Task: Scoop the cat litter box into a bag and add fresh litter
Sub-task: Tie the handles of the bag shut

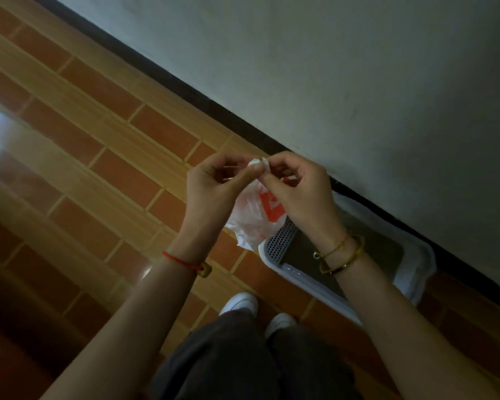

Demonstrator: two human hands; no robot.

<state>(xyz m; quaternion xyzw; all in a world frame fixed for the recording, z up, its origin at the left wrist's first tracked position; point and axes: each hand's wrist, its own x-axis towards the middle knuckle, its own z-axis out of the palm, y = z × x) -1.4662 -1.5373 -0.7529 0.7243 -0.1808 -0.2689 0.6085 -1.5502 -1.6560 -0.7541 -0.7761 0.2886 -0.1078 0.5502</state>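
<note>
Tiled floor (104,157) by a pale wall — litter box (416,272) at the baseboard.
Left hand (211,183) and right hand (298,186) pinch shut on the bag (251,217) mouth above the box: thin, limp, slippery film — best rubbed apart at the rim.

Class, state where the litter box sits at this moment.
In the head view the litter box lies on the tiled floor at lower right, against the wall, under the right hand and beside the shoes.
</note>
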